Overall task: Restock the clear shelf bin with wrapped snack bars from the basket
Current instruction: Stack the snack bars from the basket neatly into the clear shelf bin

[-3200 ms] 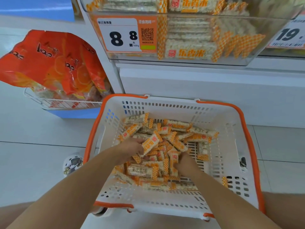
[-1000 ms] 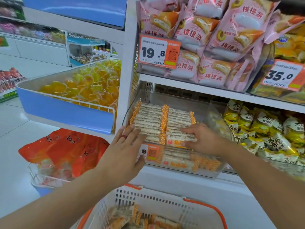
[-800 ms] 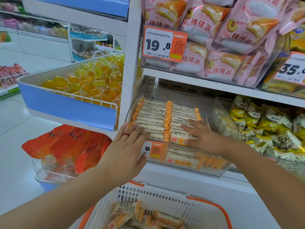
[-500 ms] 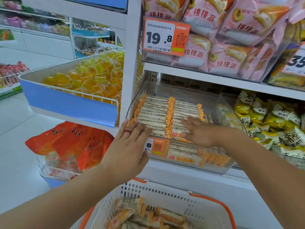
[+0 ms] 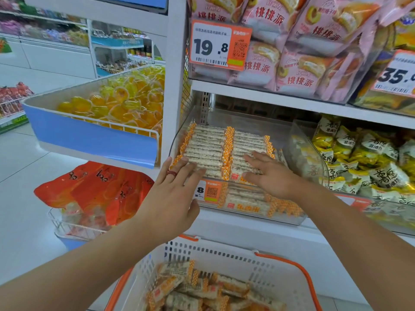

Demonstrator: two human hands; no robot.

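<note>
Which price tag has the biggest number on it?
The tag at the far right, reading 35. It is cut off by the picture's edge. The tag on the pink cake bags says 19.8.

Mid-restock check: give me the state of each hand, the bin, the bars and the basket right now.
left hand: open, fingers flat at the bin's front left.
right hand: open, palm down on the right row.
clear shelf bin: partly filled, rear bare.
snack bars in bin: two neat rows.
basket: holds loose bars.
</note>
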